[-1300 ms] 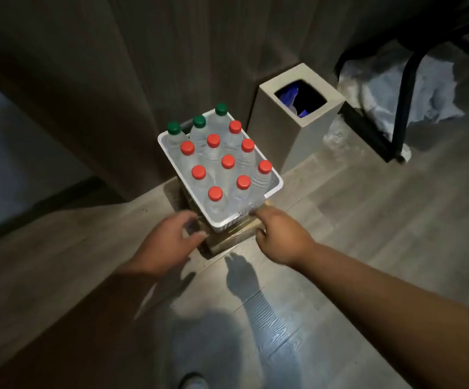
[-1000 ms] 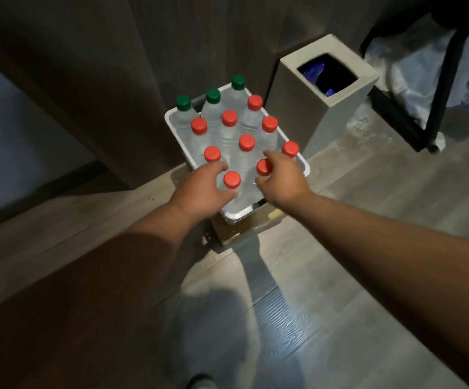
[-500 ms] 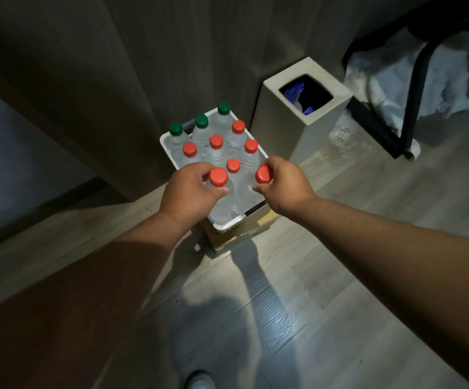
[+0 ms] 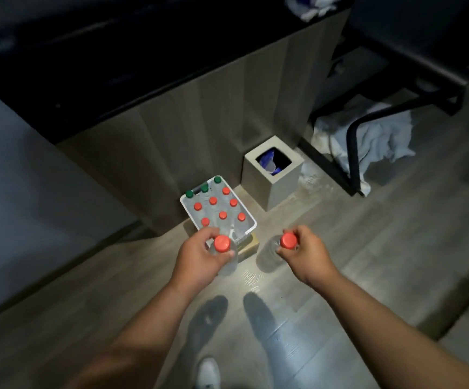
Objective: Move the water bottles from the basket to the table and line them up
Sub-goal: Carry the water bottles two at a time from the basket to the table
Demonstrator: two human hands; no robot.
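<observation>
A white basket [image 4: 253, 219] stands on a low block on the floor against a wood-panelled wall. It holds several clear water bottles, most with red caps [image 4: 223, 215] and three with green caps [image 4: 204, 188] at the back. My left hand [image 4: 199, 258] grips the neck of a red-capped bottle [image 4: 222, 243], lifted clear of the basket's front edge. My right hand [image 4: 303, 252] grips a second red-capped bottle [image 4: 288, 240] to the right of the basket. Both bottles hang upright above the floor.
A square beige bin [image 4: 274, 182] with blue and white contents stands right of the basket. Farther right is a black metal frame [image 4: 352, 153] over crumpled white cloth [image 4: 379, 138]. A dark surface [image 4: 143, 51] runs above the panelled wall. My shoe [image 4: 208, 372] shows at the bottom.
Both hands closed on the two front red-capped bottles and lifted them out of the basket toward me. The view has risen and pulled back, so the basket looks smaller.
</observation>
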